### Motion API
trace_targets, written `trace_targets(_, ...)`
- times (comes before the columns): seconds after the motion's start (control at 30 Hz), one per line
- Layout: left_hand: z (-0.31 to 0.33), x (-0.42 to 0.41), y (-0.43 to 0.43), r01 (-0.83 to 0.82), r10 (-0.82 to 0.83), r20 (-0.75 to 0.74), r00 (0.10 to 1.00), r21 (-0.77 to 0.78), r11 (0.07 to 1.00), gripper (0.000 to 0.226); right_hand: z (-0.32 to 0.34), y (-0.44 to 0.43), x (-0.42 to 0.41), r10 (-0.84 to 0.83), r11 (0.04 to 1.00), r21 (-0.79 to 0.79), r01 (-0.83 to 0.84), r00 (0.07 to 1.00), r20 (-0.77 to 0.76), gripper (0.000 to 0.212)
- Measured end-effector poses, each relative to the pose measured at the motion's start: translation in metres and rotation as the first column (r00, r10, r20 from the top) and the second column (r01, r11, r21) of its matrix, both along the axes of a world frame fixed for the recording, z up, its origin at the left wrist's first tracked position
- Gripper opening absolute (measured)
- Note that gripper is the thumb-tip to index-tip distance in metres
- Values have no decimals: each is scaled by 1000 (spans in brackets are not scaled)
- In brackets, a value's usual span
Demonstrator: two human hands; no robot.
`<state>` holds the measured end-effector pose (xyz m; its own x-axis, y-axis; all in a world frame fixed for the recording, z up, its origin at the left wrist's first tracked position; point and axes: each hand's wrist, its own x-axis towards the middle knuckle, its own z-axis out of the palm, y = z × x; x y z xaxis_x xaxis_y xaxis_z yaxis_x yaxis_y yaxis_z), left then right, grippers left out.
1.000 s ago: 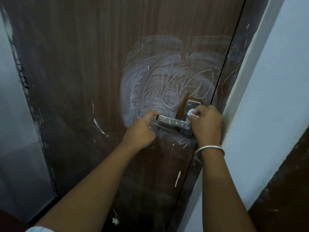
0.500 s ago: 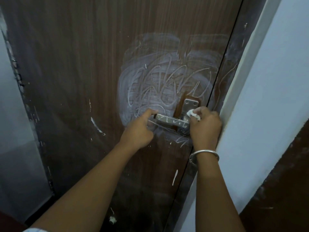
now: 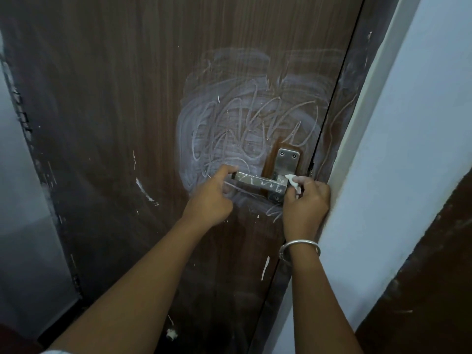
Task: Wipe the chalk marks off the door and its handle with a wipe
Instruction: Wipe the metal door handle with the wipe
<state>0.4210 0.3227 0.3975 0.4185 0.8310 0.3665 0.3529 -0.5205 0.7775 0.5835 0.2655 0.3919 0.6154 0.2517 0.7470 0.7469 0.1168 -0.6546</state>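
A dark brown wooden door [image 3: 127, 98] fills the view, with a smeared patch of white chalk marks [image 3: 245, 123] above its metal lever handle [image 3: 260, 182]. The handle carries thin chalk scribbles and joins a steel backplate [image 3: 287, 159]. My left hand [image 3: 209, 200] grips the free left end of the lever. My right hand [image 3: 305, 200] pinches a small white wipe [image 3: 293, 183] against the lever's right end, next to the backplate. Most of the wipe is hidden in my fingers.
A white wall corner [image 3: 383, 149] stands right beside my right hand, tight against the door's edge. A dark brown band [image 3: 434, 290] runs along the lower right. A pale wall [image 3: 20, 226] lies left of the door. A metal bangle [image 3: 298, 247] is on my right wrist.
My right hand with the wipe has slid down from the backplate to the right end of the lever. My left hand stays on the lever's left end.
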Motion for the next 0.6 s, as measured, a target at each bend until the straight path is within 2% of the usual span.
trace_targets(0.4, 2, -1, -6, -15, 17, -41, 999, 27, 1000, 71, -23, -1, -1, 67, 992, -96, -81, 988, -142, 17)
trace_targets(0.5, 2, -1, -5, -11, 12, -37, 999, 25, 1000, 71, -25, -1, -2, 115, 989, -62, -134, 962, -246, 17)
trace_targets(0.6, -1, 3, -10, 16, -15, 72, 997, -17, 1000, 70, -31, -3, -8, 238, 970, 63, -235, 865, -442, 15)
